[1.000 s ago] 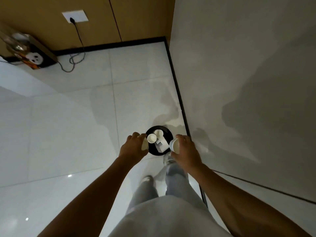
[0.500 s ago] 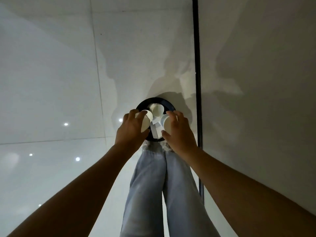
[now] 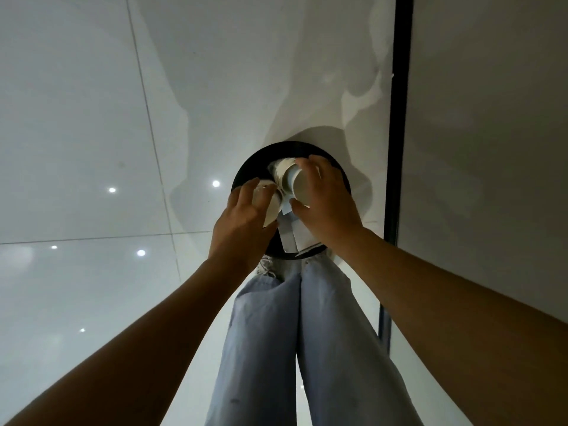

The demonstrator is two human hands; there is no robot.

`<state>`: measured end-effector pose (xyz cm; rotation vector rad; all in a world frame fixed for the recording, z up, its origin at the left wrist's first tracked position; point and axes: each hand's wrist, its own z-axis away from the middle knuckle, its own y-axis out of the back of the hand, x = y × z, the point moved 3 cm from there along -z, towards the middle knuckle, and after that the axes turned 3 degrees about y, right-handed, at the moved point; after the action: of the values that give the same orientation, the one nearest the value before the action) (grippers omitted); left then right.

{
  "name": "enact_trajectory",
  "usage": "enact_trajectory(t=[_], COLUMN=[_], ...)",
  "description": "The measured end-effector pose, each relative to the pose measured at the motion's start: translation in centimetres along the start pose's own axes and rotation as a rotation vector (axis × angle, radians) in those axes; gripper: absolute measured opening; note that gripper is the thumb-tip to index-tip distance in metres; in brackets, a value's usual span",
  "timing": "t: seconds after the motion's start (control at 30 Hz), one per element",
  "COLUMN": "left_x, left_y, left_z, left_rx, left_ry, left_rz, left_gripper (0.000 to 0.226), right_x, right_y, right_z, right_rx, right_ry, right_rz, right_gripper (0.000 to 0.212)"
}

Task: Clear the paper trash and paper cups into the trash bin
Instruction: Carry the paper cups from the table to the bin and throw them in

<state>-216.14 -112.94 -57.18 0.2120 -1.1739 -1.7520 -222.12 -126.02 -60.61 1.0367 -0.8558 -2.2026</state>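
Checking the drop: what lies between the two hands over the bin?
In the head view, folded white paper between left hand and right hand, above the bin.

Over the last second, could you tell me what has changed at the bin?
Both hands have come down over the black trash bin. The left hand and right hand each still hold a paper cup, now tipped into its mouth. Folded paper remains inside.
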Motion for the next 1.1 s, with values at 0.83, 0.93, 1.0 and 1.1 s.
enact_trajectory(t=[0.83, 0.93, 1.0, 1.1], left_x=[-1.2, -1.2, -1.0, -0.3], left_y=[-3.7, -1.5, 1.0, 6.0], left_z=[0.2, 2.5, 4.4, 7.5], left_rx=[0.037, 0.009, 0.007, -0.004], left_ry=[0.038, 0.113, 0.169, 0.228], left_rz=[-0.088, -0.041, -0.008, 0.051], left_gripper=[0.069, 0.069, 0.067, 0.065], right_x=[0.3, -1.2, -2.7, -5.8], right_y=[-1.3, 1.3, 3.4, 7.4], right_z=[0.5, 2.5, 4.2, 7.2], right_rx=[-0.027, -0.033, -0.051, -0.094], right_ry=[0.112, 0.097, 0.086, 0.071], right_rz=[0.183, 0.178, 0.186, 0.186], right_gripper=[0.076, 0.071, 0.068, 0.066])
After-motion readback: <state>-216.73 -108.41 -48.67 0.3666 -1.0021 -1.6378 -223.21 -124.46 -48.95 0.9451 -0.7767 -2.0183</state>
